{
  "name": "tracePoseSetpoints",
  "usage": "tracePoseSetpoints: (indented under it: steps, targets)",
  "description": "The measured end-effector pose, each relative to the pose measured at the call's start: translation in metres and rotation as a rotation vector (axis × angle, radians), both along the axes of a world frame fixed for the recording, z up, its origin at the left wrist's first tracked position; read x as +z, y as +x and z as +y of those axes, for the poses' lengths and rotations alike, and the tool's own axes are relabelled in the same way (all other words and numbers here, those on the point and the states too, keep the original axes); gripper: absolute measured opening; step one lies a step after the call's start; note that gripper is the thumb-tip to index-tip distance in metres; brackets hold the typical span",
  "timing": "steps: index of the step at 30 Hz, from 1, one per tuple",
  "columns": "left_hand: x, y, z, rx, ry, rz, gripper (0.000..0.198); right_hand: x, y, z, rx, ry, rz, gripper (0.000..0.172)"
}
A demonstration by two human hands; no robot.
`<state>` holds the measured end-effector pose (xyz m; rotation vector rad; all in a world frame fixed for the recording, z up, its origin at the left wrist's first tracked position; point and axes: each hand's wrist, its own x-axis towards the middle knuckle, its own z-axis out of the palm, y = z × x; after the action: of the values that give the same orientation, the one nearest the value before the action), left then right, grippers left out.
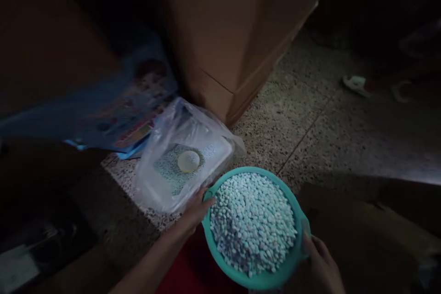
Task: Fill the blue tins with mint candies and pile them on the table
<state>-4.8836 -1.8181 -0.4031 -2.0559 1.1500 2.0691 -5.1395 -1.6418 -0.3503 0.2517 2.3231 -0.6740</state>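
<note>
A round teal basin heaped with several small pale blue-white pellets hangs low over the floor. My left hand grips its left rim, fingers wrapped over the edge. On the right rim sits my right hand, closed around the edge. Just left of the basin lies a clear plastic bag lining a box, with more pellets and a small pale yellow cup inside.
A tall cardboard box stands behind the bag. Blue printed packaging lies at the left. More cardboard is at the lower right. Speckled terrazzo floor stretches right, where another person's white sandals show.
</note>
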Motion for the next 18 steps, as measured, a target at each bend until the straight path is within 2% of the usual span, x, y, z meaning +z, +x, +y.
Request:
tracePoseSetpoints:
  steps: [2,4,8,11,13,18]
  targets:
    - [0.028,0.02,-0.005,0.019,-0.055,0.01,0.024,0.028,0.013,-0.013,0.071,-0.056,-0.034,0.052]
    - [0.05,0.042,-0.004,0.073,-0.131,0.002,0.025,0.047,0.025,-0.024,0.138,-0.136,-0.06,0.052]
    - [0.086,0.087,0.015,0.229,-0.26,-0.086,0.026,0.06,0.039,-0.044,0.298,-0.255,-0.086,0.054]
    - [0.111,0.117,0.047,0.392,-0.316,-0.18,0.025,0.062,0.046,-0.064,0.445,-0.293,-0.08,0.053]
    - [0.128,0.134,0.075,0.552,-0.345,-0.21,0.026,0.068,0.057,-0.081,0.567,-0.335,-0.103,0.052]
    - [0.163,0.17,0.16,0.966,-0.334,-0.194,0.025,0.093,0.114,-0.11,0.935,-0.398,-0.206,0.049]
